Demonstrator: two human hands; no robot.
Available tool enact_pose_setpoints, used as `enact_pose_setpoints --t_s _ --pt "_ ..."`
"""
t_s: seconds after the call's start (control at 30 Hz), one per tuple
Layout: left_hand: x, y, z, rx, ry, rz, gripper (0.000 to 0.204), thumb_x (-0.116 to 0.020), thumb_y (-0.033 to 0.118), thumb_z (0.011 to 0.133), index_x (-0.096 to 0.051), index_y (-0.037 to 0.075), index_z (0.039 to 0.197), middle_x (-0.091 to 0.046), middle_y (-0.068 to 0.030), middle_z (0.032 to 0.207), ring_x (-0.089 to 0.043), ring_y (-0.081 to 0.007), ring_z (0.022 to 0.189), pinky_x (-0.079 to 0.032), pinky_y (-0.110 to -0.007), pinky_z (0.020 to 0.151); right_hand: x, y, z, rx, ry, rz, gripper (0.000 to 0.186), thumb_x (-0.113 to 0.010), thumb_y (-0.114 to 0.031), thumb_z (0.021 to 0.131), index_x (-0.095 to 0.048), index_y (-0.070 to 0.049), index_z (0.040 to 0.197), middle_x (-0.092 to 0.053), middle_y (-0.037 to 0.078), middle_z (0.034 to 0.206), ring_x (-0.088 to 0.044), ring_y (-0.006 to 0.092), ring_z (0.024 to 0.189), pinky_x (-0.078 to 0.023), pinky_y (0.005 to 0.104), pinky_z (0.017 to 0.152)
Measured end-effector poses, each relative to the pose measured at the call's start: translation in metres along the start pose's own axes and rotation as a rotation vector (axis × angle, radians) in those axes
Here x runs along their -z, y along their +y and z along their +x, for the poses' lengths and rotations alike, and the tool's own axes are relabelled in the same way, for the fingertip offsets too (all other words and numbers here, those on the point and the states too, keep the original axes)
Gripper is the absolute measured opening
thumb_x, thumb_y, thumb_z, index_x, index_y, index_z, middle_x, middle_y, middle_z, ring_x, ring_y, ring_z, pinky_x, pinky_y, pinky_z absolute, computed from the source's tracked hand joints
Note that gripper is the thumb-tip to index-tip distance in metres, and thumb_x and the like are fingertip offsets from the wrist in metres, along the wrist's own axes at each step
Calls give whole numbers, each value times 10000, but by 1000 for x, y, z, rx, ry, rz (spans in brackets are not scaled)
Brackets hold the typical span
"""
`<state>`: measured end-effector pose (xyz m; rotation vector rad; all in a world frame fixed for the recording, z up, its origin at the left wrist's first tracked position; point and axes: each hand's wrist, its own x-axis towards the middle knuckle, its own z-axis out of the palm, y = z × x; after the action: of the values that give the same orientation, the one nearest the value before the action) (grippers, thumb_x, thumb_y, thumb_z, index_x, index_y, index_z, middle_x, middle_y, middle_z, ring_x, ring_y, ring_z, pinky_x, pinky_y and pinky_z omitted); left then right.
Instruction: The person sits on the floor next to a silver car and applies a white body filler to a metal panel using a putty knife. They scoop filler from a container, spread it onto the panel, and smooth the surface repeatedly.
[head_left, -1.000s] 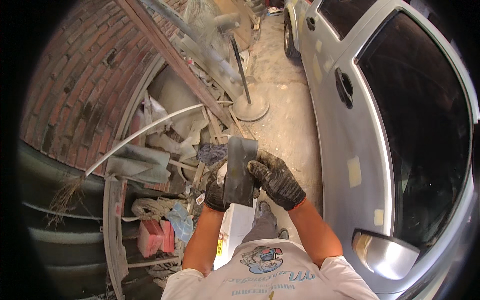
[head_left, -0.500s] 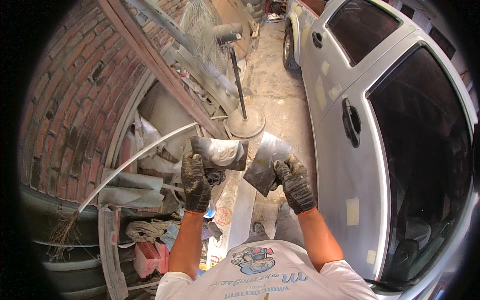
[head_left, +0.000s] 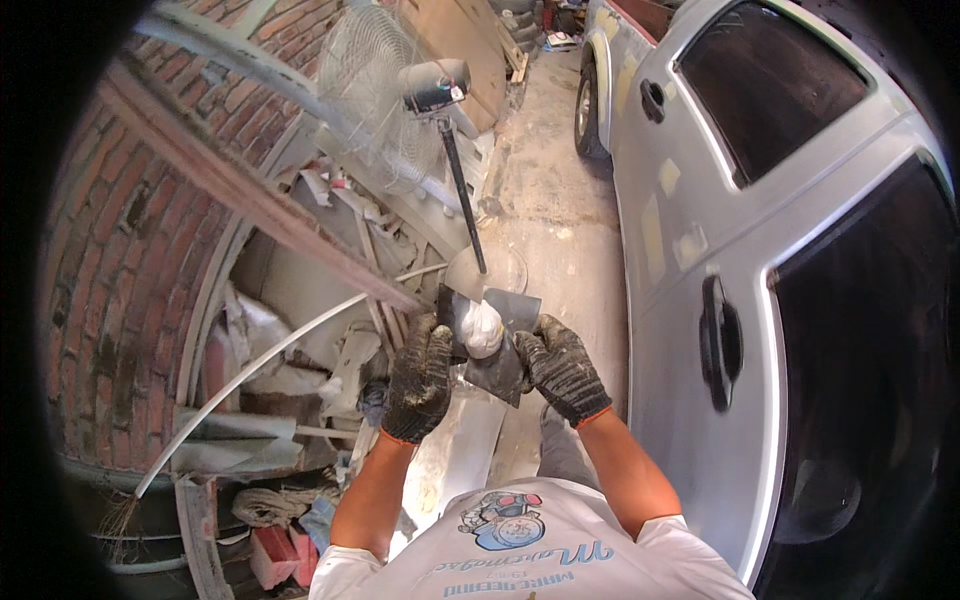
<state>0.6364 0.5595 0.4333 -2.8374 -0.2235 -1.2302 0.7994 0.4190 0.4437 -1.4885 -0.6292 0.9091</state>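
Observation:
My left hand [head_left: 420,382], in a dark dirty knit glove, is closed on the edge of a dark flat putty plate [head_left: 451,303]. A whitish lump of putty [head_left: 482,331] sits between this plate and a thin grey putty spreader [head_left: 496,378]. That spreader is pinched in my right hand [head_left: 565,370], gloved the same way. The two sheets overlap or nearly touch in front of me, and the putty hides part of where they meet.
A silver-grey pickup [head_left: 690,330] with pale filler patches stands close on the right. Ahead is a standing fan [head_left: 461,195] on a round base. Wooden beams, a long pale pole [head_left: 255,367] and piled scrap lie along the brick wall [head_left: 110,260] on the left.
Both hands have come together, bringing the spreader from apart on the right to the putty on the left plate. The putty now looks taller and narrower. My view has shifted.

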Motion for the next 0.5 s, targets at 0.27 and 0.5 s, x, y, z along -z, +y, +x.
enact_pose_setpoints --t_s 0.27,0.5 --pt "-118 -19 74 25 -361 -35 496 -562 37 807 -482 -102 1276 -503 -346 1215 -519 -477 1121 -413 -529 971 104 -8 152 83 26 -96 173 -536 -127 942 -596 0 1043 -618 45 733 -559 107 583 -471 274 524" --pt "-195 -66 135 -144 -440 280 533 -544 129 820 -452 -144 1268 -525 -328 1214 -584 -414 938 -474 -513 836 163 -50 271 262 231 -13 154 -563 -143 941 -603 -7 1002 -623 34 746 -563 111 630 -468 275 586"
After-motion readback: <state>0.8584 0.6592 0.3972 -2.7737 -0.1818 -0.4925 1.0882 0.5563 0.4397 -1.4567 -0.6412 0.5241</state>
